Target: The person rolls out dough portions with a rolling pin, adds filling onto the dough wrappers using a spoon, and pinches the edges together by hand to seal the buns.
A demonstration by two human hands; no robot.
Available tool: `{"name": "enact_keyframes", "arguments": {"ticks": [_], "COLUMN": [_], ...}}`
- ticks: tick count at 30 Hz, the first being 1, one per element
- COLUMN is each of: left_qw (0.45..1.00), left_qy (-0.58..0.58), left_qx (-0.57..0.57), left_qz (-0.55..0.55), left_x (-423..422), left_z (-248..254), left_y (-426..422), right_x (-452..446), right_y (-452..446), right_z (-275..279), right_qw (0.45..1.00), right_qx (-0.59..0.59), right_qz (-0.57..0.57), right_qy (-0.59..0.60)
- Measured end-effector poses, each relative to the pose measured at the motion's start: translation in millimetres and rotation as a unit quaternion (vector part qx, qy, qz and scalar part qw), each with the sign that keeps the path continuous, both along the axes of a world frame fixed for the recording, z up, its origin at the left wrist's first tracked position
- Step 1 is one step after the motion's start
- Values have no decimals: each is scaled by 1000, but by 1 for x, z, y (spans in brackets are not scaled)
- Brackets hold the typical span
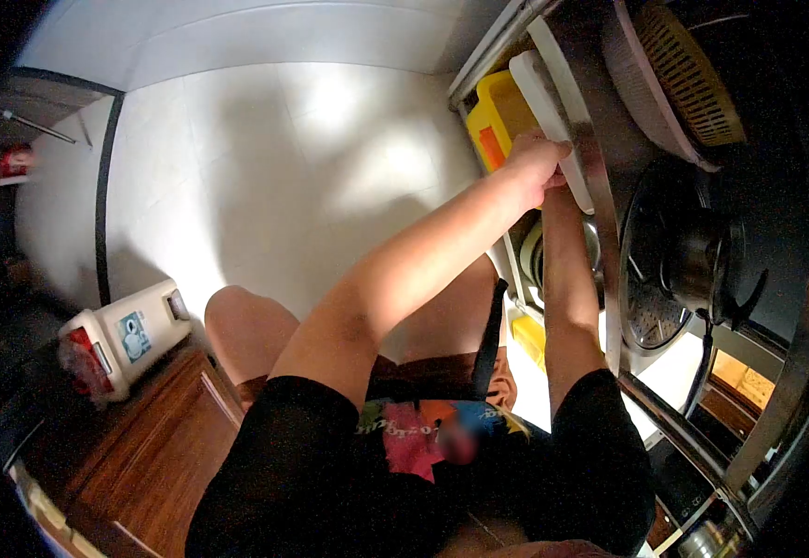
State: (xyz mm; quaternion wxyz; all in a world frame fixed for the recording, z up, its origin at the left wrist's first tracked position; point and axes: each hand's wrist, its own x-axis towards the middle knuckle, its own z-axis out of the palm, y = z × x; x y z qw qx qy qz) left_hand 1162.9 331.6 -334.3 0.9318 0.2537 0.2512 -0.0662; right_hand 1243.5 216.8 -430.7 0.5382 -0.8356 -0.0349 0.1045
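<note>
a long white panel is being held at the rack, beside the yellow bin. its edge is being pinched by the left hand, thumb and fingers closed. the right hand is being mostly covered by the left (its grip cannot be told). a yellow basket and a black pot are being held up by the rack, right of the panel.

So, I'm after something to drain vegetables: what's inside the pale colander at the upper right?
A yellow slotted basket sits in the pale colander. Whatever may lie beneath the basket is covered and can't be seen.
</note>
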Motion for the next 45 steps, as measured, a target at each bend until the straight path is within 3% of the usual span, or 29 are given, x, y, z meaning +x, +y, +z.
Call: {"name": "enact_keyframes", "arguments": {"ticks": [7, 11, 14, 16, 17, 18, 20, 21, 22, 24, 26, 28, 30, 34, 40, 42, 45], "left_qw": [1000, 998, 995, 980, 981, 950, 928, 908, 911, 932, 971, 957, 937, 893, 852, 825, 793], "left_qy": [24, 21, 24, 5, 23, 11, -86, -74, -26, 78, 33, -166, -106, -133, -128, -199, -183], "left_qx": [-11, 59, 92, 171, 163, 214, 204, 196, 214, 170, 65, -144, -222, -260, -227, -229, -185], "left_qz": [10, 23, 44, 99, 99, 229, 300, 362, 353, 310, 228, 190, 247, 342, 453, 476, 550], "left_x": [8, 12, -6, -15, -27, -21, -46, -58, -71, -91, -115, -132, -155, -188, -223, -258, -286], "left_z": [-1, -7, 30, 35, 56, 42, 50, 56, 52, 26, 33, 43, 105, 169, 279, 330, 406], "left_y": [-12, -17, 11, 46, 74, 88, 145, 163, 183, 200, 197, 187, 188, 191, 170, 161, 132], "right_x": [-47, -81, -109, -126, -129, -132, -130, -129, -134, -139, -148, -158, -177, -208, -220, -247, -269], "right_y": [24, 52, 75, 87, 94, 102, 118, 119, 130, 147, 170, 192, 215, 234, 229, 228, 214], "right_z": [22, 31, 34, 46, 43, 41, 48, 58, 79, 110, 150, 185, 230, 304, 410, 464, 527], "right_qw": [948, 895, 833, 743, 765, 779, 794, 779, 805, 813, 827, 808, 827, 828, 754, 726, 682], "right_qx": [289, 395, 466, 519, 466, 414, 386, 399, 372, 363, 338, 364, 342, 307, 286, 270, 243], "right_qz": [-52, -29, 29, 117, 85, 52, 66, 112, 88, 99, 111, 157, 170, 222, 364, 411, 475], "right_qy": [125, 205, 295, 405, 436, 468, 465, 471, 453, 444, 434, 436, 412, 412, 466, 482, 501]}}
